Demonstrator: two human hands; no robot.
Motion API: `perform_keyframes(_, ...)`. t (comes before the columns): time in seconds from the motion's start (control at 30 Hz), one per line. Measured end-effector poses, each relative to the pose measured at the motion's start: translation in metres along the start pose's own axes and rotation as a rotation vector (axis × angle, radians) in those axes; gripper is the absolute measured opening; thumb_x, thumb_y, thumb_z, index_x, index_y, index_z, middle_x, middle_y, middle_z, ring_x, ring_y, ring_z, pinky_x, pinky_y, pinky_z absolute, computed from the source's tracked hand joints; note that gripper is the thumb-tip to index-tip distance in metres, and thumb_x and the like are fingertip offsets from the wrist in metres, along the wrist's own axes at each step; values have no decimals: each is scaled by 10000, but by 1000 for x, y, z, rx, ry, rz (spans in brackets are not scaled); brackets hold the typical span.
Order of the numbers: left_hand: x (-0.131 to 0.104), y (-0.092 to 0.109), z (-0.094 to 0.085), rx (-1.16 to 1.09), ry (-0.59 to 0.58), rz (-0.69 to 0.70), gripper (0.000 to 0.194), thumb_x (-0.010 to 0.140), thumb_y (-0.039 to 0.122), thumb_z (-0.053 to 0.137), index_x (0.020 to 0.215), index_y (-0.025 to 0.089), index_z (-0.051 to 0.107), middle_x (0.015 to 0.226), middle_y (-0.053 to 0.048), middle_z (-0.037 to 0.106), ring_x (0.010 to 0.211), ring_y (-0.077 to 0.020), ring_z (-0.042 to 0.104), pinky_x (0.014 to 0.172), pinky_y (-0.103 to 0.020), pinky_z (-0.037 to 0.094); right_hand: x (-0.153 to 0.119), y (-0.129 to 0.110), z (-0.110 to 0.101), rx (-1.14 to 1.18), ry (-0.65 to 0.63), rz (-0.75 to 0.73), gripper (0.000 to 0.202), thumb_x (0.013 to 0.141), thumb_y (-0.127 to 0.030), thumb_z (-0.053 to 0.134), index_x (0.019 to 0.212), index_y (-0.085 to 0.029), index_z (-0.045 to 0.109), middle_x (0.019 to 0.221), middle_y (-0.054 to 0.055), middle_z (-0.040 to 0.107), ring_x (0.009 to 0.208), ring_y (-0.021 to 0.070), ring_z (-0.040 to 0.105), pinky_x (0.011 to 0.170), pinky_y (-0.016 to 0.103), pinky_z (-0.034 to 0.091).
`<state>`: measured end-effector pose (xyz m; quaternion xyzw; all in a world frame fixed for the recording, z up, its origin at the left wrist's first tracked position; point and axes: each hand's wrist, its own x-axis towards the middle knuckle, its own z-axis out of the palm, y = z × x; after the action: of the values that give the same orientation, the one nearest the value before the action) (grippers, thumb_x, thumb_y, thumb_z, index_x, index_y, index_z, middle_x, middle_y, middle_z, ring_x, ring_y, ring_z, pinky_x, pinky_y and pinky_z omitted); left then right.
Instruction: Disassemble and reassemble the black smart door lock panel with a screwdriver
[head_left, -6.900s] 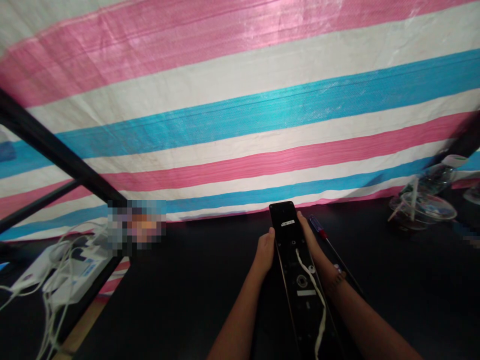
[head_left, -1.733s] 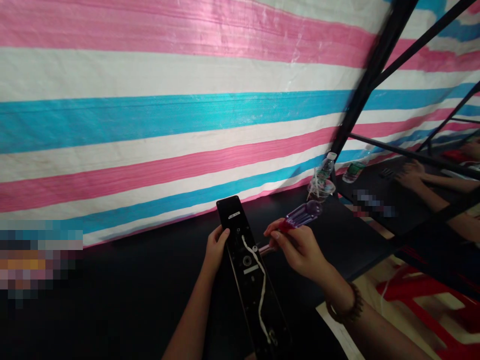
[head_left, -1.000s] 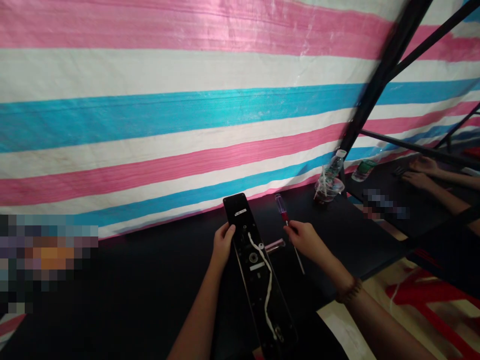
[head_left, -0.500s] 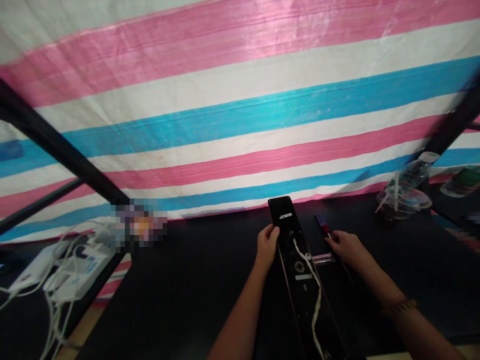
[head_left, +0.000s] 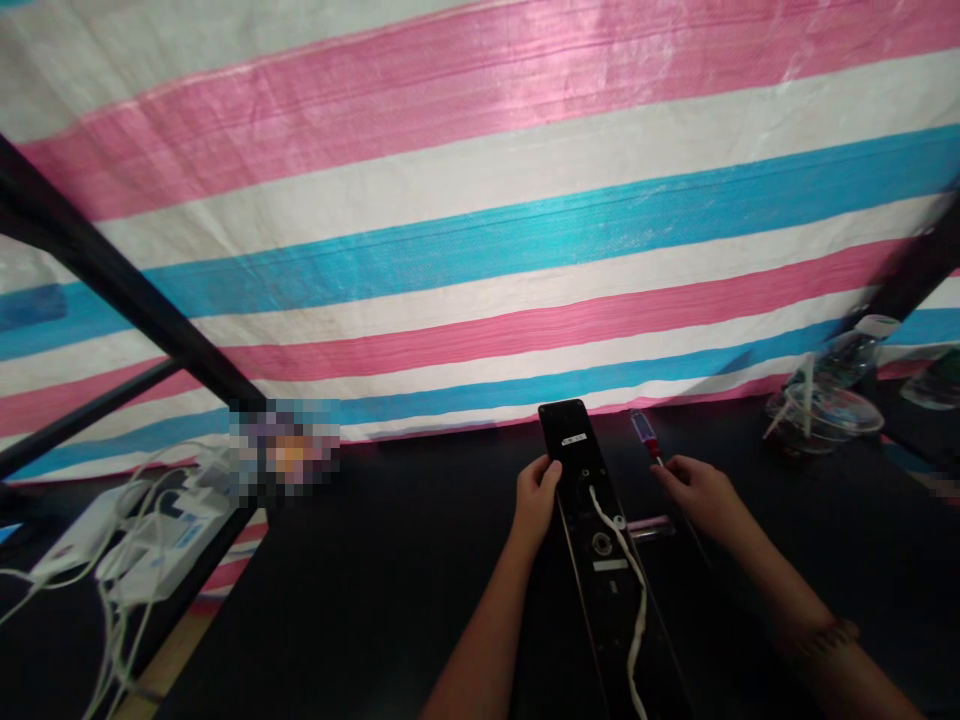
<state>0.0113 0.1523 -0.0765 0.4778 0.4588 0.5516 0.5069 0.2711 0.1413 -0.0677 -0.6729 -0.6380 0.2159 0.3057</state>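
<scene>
My left hand is closed on the left edge of a long black panel, thumb on its upper face. The panel carries small white labels, round fittings and a white cable running down its length; its near end is cut off by the frame. To the right, my right hand pinches a screwdriver by its metal shaft, with the clear and red handle pointing away from me. Between the panel and that hand lies a small clear and pinkish piece, its kind unclear.
On the dark table, a plastic bottle and a clear cup stand at the far right. White power strips with tangled cables are at the left. A striped tarp hangs behind, between dark metal posts.
The view has shifted slightly, so most things sit a little lower and further right. Both hands keep their holds on the panel and the screwdriver.
</scene>
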Motion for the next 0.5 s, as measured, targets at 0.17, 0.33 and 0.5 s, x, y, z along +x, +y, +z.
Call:
perform_keyframes(0.17, 1, 2, -2, 24, -26, 35, 396, 802, 498, 636, 818, 114, 731, 787, -55, 705, 758, -192, 605, 705, -274, 475, 4, 19, 12, -115, 54, 6, 319, 809, -489, 498, 609, -242, 529, 597, 57, 654, 566, 214, 620, 562, 306, 371)
perform_keyframes(0.33, 1, 0, -2, 33, -36, 38, 386, 832, 473, 603, 871, 113, 737, 830, -60, 717, 794, -198, 615, 723, -275, 478, -3, 26, 25, -167, 41, 7, 286, 858, -450, 486, 668, -243, 545, 630, 54, 677, 591, 208, 637, 561, 291, 370)
perform_keyframes(0.5, 1, -2, -2, 41, -34, 33, 407, 838, 486, 598, 899, 111, 745, 853, -64, 726, 820, -203, 623, 743, -278, 487, -8, 14, 27, -237, 12, 60, 287, 891, -451, 478, 708, -241, 549, 669, 42, 682, 609, 199, 640, 546, 281, 328)
